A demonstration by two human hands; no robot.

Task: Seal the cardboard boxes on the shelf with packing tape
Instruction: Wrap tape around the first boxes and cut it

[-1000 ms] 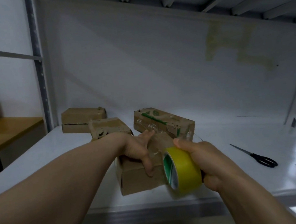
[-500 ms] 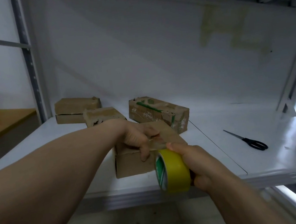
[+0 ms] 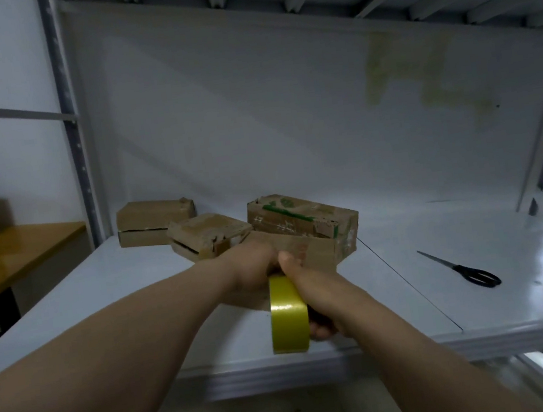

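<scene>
the left hand (image 3: 254, 267) rests on the front top edge of the near box (image 3: 315, 248) on the shelf (image 3: 68, 301), likely steadying it, its finger curl hidden, while just in front the right hand (image 3: 312, 292) wraps fingers round the yellow tape roll (image 3: 288, 317), probably to draw tape across.

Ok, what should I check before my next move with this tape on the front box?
1. Tape roll gripped in right hand: ok.
2. Left hand on front box, steadying it: ok.
3. Tape end stuck flat on that box: cannot tell, the hands hide it.
4. Scissors lying on the shelf to the right: ok.
5. Middle box behind sealed: not ok, gaps show at its edges.
</scene>
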